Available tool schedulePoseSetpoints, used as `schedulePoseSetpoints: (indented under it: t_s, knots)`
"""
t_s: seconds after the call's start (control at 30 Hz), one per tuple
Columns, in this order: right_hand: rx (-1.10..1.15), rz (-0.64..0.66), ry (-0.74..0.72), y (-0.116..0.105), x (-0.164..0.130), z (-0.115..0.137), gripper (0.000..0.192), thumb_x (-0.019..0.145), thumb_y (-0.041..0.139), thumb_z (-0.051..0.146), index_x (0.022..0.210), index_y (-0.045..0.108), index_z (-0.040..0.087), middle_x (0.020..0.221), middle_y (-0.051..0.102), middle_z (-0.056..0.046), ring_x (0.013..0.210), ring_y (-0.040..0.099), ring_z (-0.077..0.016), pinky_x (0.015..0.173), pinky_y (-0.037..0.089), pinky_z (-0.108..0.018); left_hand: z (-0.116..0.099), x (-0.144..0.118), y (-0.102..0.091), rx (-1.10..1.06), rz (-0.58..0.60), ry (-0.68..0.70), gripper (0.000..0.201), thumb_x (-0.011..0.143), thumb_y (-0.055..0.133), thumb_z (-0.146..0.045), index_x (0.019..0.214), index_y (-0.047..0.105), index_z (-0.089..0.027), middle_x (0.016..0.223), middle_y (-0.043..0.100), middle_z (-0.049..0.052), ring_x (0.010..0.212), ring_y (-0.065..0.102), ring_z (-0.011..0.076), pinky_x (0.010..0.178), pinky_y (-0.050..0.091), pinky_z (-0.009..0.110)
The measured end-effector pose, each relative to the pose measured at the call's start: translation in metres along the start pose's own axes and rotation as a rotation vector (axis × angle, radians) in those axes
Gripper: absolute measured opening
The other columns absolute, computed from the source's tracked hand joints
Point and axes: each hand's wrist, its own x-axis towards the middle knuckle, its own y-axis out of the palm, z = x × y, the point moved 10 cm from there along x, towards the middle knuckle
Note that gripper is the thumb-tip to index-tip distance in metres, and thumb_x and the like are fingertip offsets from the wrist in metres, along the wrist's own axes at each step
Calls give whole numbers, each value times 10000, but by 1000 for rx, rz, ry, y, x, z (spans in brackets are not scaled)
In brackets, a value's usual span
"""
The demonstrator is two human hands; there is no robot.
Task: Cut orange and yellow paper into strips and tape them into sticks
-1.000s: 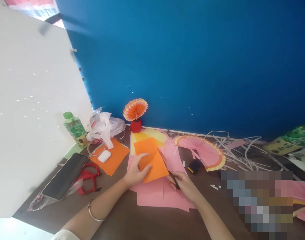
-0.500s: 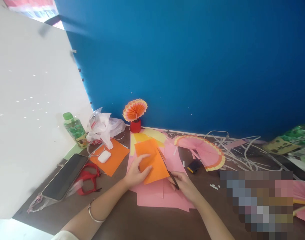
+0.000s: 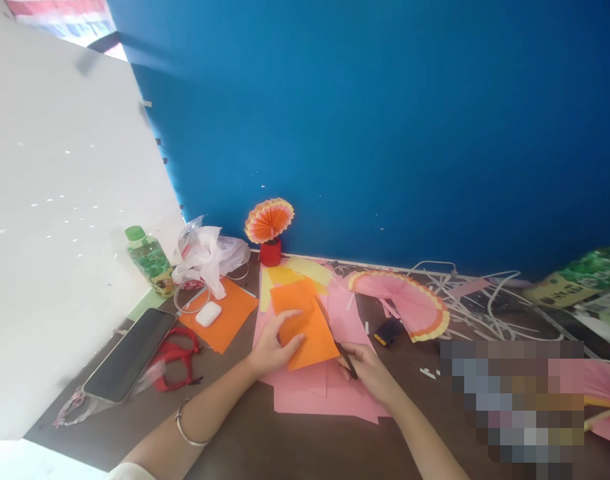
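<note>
Two hands work one orange sheet [image 3: 307,323]: the left hand [image 3: 272,347] presses flat, fingers spread. The right hand [image 3: 367,367] is curled around scissors [image 3: 337,340] cutting its three-o'clock edge. A green-capped bottle [image 3: 147,260] of drink stands at ten o'clock.

Left of the red pot [image 3: 271,253] with its paper fan stand a crumpled plastic bag [image 3: 209,254], a green-capped bottle [image 3: 149,259], red scissors [image 3: 177,358] and a phone [image 3: 129,355].

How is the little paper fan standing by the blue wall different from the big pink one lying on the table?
The small orange pleated paper fan stands upright in a red holder; the large pink pleated paper fan lies flat on the table. The small one is mostly orange, the large one pink with an orange and yellow rim. The standing one looks smaller. Both are folded in pleats with coloured edges.
</note>
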Motion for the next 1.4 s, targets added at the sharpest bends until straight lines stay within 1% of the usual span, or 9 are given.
schedulePoseSetpoints:
  t_s: [0.1,0.2,0.3,0.4,0.53,0.77,1.03,1.27,1.4]
  knots:
    - [-11,1,-6,0,0,2,244,696,530,378,594,436,178,484,388,56,477,356,-94,501,249,-239,1,-1,1,-7,5,1,380,788,532,-286,1160,484,-224,1185,548,68,1122,489,215,965,386,373]
    - [-16,-5,-10,-1,0,2,293,697,535,405,561,394,188,479,365,61,468,340,-88,495,237,-239,2,-1,2,-8,11,-8,387,785,536,-288,1164,488,-226,1192,546,68,1122,488,219,968,384,378]
    - [-1,-13,-17,-1,0,3,338,692,549,448,556,377,191,480,358,63,465,342,-87,491,238,-237,1,-1,2,-2,11,-6,387,787,533,-282,1166,486,-223,1188,549,68,1122,490,218,966,388,374]
    - [-6,-3,-20,0,0,5,387,691,551,507,552,373,193,473,358,61,468,349,-90,488,244,-239,-2,-1,2,0,12,29,383,786,535,-276,1163,488,-226,1179,556,67,1109,503,217,950,405,368]
    - [-6,-5,-25,0,0,9,457,678,541,581,529,347,196,469,332,63,464,325,-84,479,238,-238,-3,-1,4,6,35,36,388,789,532,-286,1169,485,-222,1187,552,72,1117,499,220,955,400,368]
    - [12,-1,-35,0,0,8,420,708,547,535,543,380,187,491,322,62,478,327,-85,488,237,-239,-5,-2,3,17,42,32,378,795,523,-286,1164,481,-218,1182,553,72,1114,500,211,960,395,353]
    - [33,-15,-16,-2,2,3,449,738,492,576,553,375,184,528,253,66,493,271,-79,478,206,-234,-5,-2,9,30,82,64,383,799,514,-277,1174,469,-213,1197,544,75,1122,493,212,966,388,356]
    - [40,-14,-23,-1,2,3,450,729,506,576,545,393,181,487,318,57,483,304,-84,475,210,-238,-5,-3,9,30,88,57,386,799,515,-286,1175,472,-208,1203,542,79,1124,491,225,965,389,372]
    - [68,-14,-8,-1,2,0,437,711,537,570,568,417,175,518,324,55,494,297,-82,478,217,-231,-6,-3,12,30,113,67,383,799,513,-278,1173,468,-206,1202,542,77,1120,493,217,969,386,370]
